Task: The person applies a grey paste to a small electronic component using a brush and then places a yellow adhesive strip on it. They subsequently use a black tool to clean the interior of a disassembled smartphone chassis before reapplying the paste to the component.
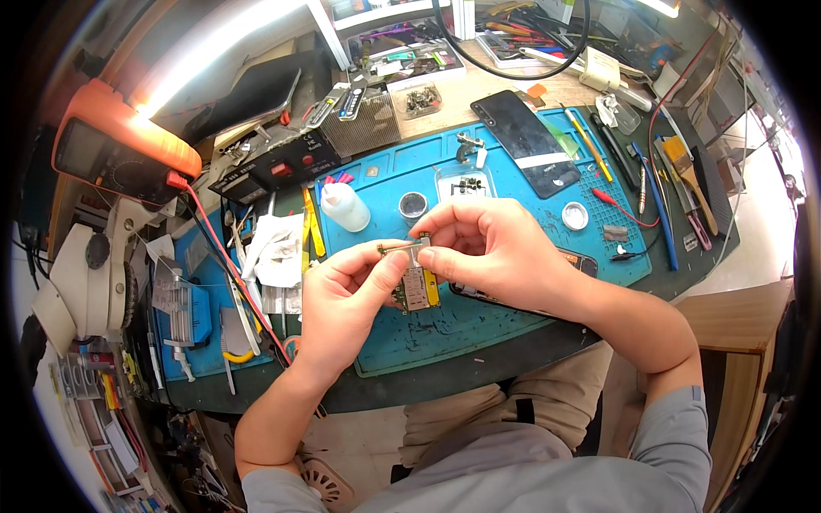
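Two bare hands meet above the middle of a blue work mat (513,316) on a cluttered bench. Left hand (346,299) pinches a small circuit board (416,286) in its grip, near the mat's front edge. Right hand (483,248) pinches a thin metal tool (395,249) laid across the board's top. A dark phone (526,141) lies well apart near the mat's far edge; a white squeeze bottle (345,206) stands toward its far left corner.

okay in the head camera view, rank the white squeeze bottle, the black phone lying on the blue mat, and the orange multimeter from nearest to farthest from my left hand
From the left hand:
1. White squeeze bottle, just above it on the blue mat.
2. Black phone, up and to the right, beyond the right hand.
3. Orange multimeter, far upper left, off the mat.
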The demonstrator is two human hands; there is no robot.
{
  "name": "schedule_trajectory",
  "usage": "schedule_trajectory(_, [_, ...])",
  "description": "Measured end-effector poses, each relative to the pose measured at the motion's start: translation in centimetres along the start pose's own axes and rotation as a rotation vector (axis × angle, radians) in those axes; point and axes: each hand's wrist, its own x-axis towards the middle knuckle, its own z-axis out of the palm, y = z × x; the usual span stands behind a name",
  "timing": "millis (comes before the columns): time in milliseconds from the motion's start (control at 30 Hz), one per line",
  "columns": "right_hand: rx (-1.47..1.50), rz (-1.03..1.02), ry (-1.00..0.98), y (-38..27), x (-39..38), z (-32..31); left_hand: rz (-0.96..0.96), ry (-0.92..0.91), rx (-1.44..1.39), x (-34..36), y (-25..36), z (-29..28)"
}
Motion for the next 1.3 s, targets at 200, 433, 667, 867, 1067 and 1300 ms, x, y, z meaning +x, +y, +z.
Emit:
schedule_trajectory(200, [0.117,0.04,0.038,-0.4,-0.1,0.1,0.031,-0.042,-0.064,0.0,-0.3,0.3])
schedule_trajectory(433, [0.203,0.004,0.087,-0.3,-0.3,0.7,0.125,0.066,-0.13,0.4,-0.3,0.4])
schedule_trajectory(667, [0.211,0.038,-0.011,0.1,-0.3,0.5,0.171,0.075,-0.189,0.2,-0.3,-0.1])
schedule_trajectory(867, [0.149,-0.159,0.148,0.2,-0.2,1.2,0.089,-0.027,-0.157,0.1,0.3,-0.1])
schedule_trajectory(1067, [0.153,-0.178,0.159,0.2,-0.4,1.5,0.084,0.008,-0.257,0.1,0.2,0.3])
schedule_trajectory(1300, [0.012,-0.257,0.2,0.3,-0.7,1.9,0.087,-0.01,-0.27,0.2,0.0,0.2])
